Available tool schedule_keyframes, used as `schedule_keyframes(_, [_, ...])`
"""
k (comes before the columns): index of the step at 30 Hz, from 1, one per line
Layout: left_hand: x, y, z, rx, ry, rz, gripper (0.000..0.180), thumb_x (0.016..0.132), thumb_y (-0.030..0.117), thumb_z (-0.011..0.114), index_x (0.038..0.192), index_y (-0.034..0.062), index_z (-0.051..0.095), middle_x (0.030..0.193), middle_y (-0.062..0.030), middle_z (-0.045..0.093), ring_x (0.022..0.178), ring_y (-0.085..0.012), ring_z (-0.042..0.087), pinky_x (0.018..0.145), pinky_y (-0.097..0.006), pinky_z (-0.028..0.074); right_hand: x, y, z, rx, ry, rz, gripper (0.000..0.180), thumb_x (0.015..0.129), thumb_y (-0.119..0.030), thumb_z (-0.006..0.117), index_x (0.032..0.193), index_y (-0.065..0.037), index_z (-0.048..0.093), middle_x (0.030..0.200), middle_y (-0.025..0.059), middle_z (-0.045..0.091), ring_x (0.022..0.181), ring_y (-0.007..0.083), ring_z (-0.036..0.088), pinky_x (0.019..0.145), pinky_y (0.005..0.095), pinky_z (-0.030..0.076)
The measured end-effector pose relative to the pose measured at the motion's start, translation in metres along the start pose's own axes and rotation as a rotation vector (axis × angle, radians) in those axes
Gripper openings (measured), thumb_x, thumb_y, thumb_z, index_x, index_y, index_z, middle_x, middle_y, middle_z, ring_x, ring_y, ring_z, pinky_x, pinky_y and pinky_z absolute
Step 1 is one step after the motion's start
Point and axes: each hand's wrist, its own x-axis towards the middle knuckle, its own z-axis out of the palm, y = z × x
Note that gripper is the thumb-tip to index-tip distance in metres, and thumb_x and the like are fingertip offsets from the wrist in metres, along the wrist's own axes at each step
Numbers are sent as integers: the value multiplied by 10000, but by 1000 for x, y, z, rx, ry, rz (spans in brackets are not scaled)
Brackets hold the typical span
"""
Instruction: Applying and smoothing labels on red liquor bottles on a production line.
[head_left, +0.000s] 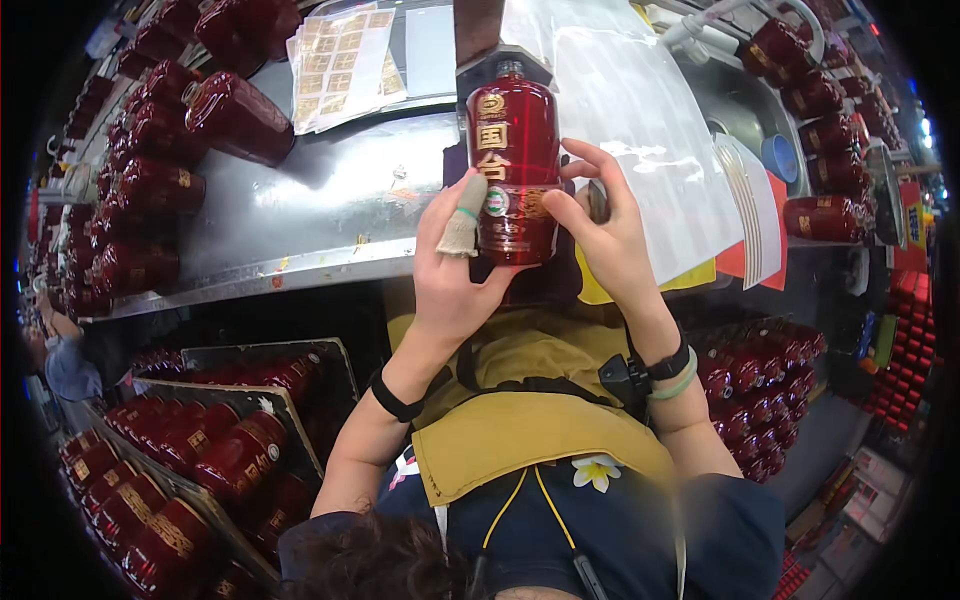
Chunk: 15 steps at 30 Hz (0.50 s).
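Observation:
A glossy dark red bottle (512,130) with gold lettering lies in front of me, its neck pointing away and resting by a dark block (505,65). My left hand (450,260) grips its lower left side, with a beige cloth cover (462,225) on one finger. On the right side, my right hand (605,225) presses its thumb against the gold emblem near the base. That hand's fingers curve beside the bottle. A small greyish object (598,202) shows between them, and its kind is unclear. A round green-and-white sticker (497,202) sits between the two hands.
Sheets of gold labels (345,65) lie on the metal table (350,190) at the far left. White translucent sheets (620,130) cover the right side. Red bottles (240,118) crowd the left edge; more fill crates (225,440) below. A blue cup (779,158) stands at right.

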Motion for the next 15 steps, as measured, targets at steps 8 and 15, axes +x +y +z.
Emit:
schedule_keyframes(8, [-3,-2,-2,42,-24,57,794,724,40,877,1436,-51,539,1492,-216,532,1333,-369,556,1098,-433,463,7,19,-10,181,-83,59,572,915,-147,796,1414,-7,554,964,-50,538,741,-4,431,665,178,382])
schedule_keyframes(15, [-9,-9,-4,-30,-65,10,742,753,-1,837,1431,-62,543,1510,-238,516,1343,-391,561,1098,-432,477,7,16,-8,167,-84,124,593,901,-171,816,1411,-20,552,905,-63,517,728,2,422,655,185,383])
